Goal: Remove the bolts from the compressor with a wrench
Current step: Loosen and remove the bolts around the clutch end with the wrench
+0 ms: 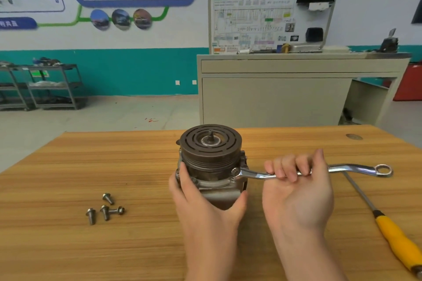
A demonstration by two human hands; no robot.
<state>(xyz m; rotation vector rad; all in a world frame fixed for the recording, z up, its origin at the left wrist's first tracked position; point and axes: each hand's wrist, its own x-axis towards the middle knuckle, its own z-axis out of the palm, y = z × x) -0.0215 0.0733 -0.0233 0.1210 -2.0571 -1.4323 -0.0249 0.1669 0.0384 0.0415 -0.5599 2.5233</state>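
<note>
- Workshop with a teal-banded wall, posters, grey carts (53, 85) at far left and a beige training bench (296, 89) behind; wooden table (96, 166) in front.
- Four loose bolts (105, 210) lying toward the table's left side, well apart from the compressor.
- Yellow-handled screwdriver (397, 239) lying near the table's right edge, its shaft passing under the wrench's free end.
- Compressor (211, 159) standing upright near the middle of the table, pulley face up, closer to the far edge than the near one.
- Left hand (201, 201) wrapped around the compressor's lower body from the near side, fingers up its left flank and thumb on the right, gripping it.
- Wrench (319, 170) stretched rightward from a bolt on the compressor's right flange, one ring end seated there, the other ring end free.
- Right hand (296, 189) palm up just right of the compressor, fingers curled over the wrench's shank at mid-length, grasping it.
</note>
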